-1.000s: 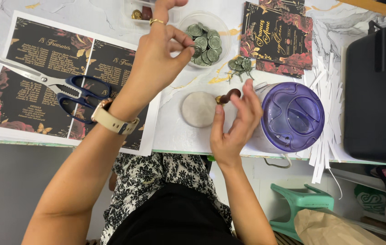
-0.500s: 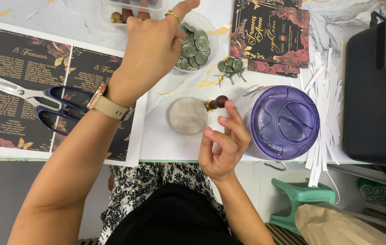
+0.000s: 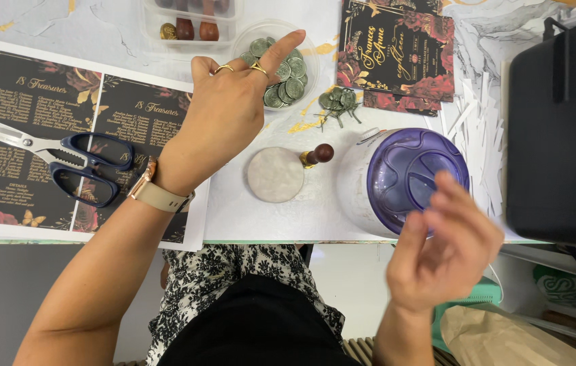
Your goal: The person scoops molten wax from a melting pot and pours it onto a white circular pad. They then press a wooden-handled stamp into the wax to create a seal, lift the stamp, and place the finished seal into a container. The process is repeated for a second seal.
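My left hand point(image 3: 227, 112) hovers over the table with its fingers spread, the index finger reaching over a clear round dish point(image 3: 242, 41) of green wax seals point(image 3: 288, 81). It holds nothing. My right hand point(image 3: 447, 247) is raised off the table's front edge, blurred, fingers loosely curled and empty, in front of a purple-lidded round container point(image 3: 415, 181). A round grey pad point(image 3: 275, 175) lies between the hands, with a wooden-handled stamp point(image 3: 317, 155) lying beside it.
Blue-handled scissors point(image 3: 64, 159) lie on dark floral printed sheets point(image 3: 30, 115) at the left. A clear box point(image 3: 190, 20) with stamp handles stands at the back. Dark floral cards point(image 3: 396, 51), loose green seals point(image 3: 337, 103), white paper strips point(image 3: 481, 129) and a black case point(image 3: 559, 129) sit to the right.
My right hand has let go of the stamp and pulled back off the table towards me. My left hand has spread its fingers over the dish of seals.
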